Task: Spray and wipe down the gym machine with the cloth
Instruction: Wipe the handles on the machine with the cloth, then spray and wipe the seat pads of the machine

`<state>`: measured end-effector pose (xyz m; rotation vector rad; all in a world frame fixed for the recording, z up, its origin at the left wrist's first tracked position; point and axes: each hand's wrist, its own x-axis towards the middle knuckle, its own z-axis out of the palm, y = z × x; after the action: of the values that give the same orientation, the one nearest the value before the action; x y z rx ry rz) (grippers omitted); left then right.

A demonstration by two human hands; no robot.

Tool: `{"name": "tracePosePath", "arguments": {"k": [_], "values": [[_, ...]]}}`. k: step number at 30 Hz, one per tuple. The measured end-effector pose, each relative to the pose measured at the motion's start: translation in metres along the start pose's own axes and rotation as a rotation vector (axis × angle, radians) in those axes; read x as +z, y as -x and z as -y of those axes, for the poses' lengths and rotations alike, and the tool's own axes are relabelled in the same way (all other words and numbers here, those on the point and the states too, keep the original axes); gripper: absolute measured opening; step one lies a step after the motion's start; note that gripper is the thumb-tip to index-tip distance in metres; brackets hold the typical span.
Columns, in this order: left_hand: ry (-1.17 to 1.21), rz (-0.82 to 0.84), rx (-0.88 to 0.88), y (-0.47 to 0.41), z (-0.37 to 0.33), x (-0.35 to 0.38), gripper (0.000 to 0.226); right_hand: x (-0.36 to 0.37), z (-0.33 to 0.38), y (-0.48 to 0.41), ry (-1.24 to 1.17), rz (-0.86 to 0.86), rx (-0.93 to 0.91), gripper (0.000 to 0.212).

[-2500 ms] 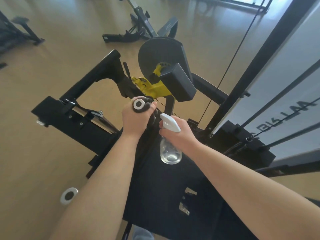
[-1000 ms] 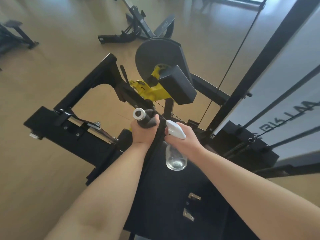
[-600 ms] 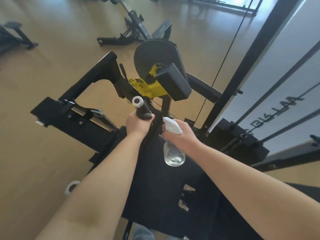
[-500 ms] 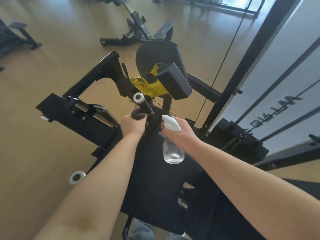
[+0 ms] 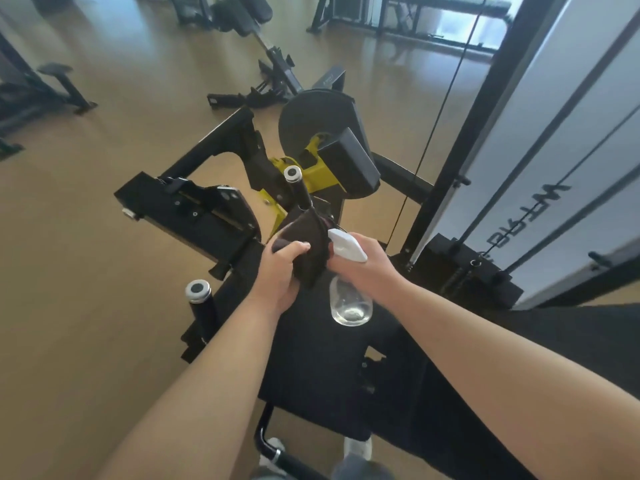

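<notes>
My left hand (image 5: 278, 271) grips a dark cloth (image 5: 310, 242) bunched just below the base of the machine's upright black handle (image 5: 298, 187), whose silver end cap shows bare above. My right hand (image 5: 367, 263) holds a clear spray bottle (image 5: 349, 303) with a white trigger head (image 5: 346, 245), hanging over the black seat pad (image 5: 311, 358). The two hands nearly touch. The black and yellow gym machine (image 5: 311, 168) fills the centre.
A second handle with a silver cap (image 5: 198, 292) stands at the left of the seat. The weight stack frame and cables (image 5: 519, 168) rise on the right. A black pad (image 5: 349, 164) sits behind the handle. Other machines (image 5: 273, 74) stand on the wooden floor beyond.
My left hand with the cloth has slid down the handle from its capped top to its base. The right hand and bottle have stayed close beside it. The view has tilted up.
</notes>
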<state>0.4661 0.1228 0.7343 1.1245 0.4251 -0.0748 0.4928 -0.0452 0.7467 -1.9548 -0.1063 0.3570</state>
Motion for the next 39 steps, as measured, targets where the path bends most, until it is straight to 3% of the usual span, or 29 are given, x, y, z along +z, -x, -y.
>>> {"name": "tracePosePath", "arguments": {"k": [5, 9, 19, 26, 29, 32, 39], "values": [[0.069, 0.010, -0.138, 0.021, 0.013, -0.010, 0.051, 0.015, 0.000, 0.040, -0.021, -0.131, 0.041, 0.018], [0.113, 0.085, -0.271, 0.043, 0.027, -0.030, 0.042, 0.039, -0.007, 0.083, -0.064, -0.230, 0.139, 0.017], [-0.090, 0.301, -0.347, 0.083, 0.082, -0.077, 0.064, 0.092, -0.065, 0.171, -0.107, -0.356, 0.336, 0.019], [-0.220, 0.134, -0.432, 0.099, 0.144, -0.086, 0.051, 0.113, -0.126, 0.184, -0.179, -0.341, 0.483, 0.024], [-0.211, 0.019, -0.435, 0.086, 0.174, -0.090, 0.050, 0.120, -0.157, 0.178, -0.165, -0.347, 0.529, 0.013], [-0.206, -0.047, -0.417, 0.070, 0.197, -0.095, 0.054, 0.126, -0.188, 0.173, -0.150, -0.357, 0.554, 0.022], [-0.195, -0.161, -0.276, 0.058, 0.226, -0.103, 0.050, 0.146, -0.242, 0.167, -0.142, -0.290, 0.524, 0.017]]}}
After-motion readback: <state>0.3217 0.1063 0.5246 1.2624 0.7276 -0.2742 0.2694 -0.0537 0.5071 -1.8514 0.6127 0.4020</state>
